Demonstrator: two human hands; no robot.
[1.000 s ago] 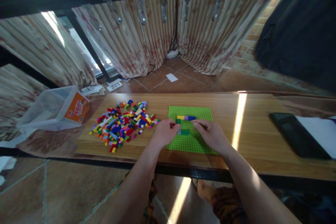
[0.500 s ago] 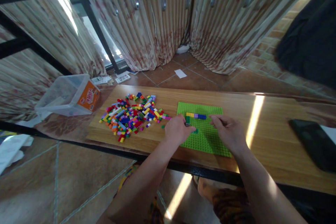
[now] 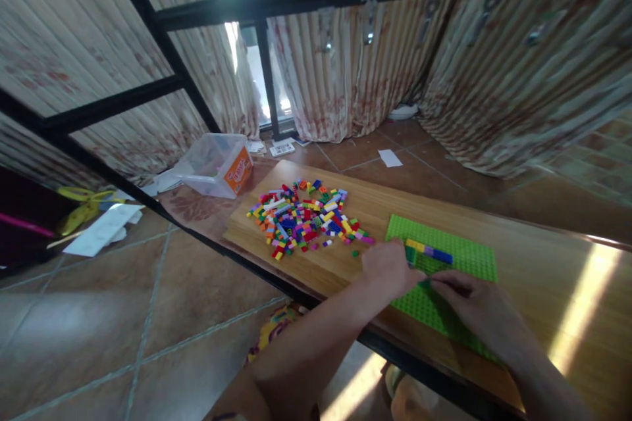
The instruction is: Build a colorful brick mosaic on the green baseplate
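A light green studded baseplate (image 3: 481, 256) lies on the wooden board under both hands. Across its upper part runs a row of bricks: a yellow brick (image 3: 415, 245), a small purple one and a dark blue brick (image 3: 442, 256). Dark green bricks (image 3: 411, 255) stand below the row's left end. My left hand (image 3: 388, 268) rests over the plate's left edge, fingers closed; what they hold is hidden. My right hand (image 3: 476, 302) pinches a small dark green brick (image 3: 425, 283) at its fingertips, close to my left thumb.
A wide pile of mixed bricks (image 3: 301, 217) covers the left of the wooden board (image 3: 365, 194). Farther left stands a clear plastic bin (image 3: 210, 161) with an orange label. A black metal rail (image 3: 237, 260) runs along the near edge. White paper (image 3: 390, 158) lies on the floor.
The view has swung left. My right hand has moved left and down over the plate, to the small dark green brick near my left thumb. The brick row looks the same.
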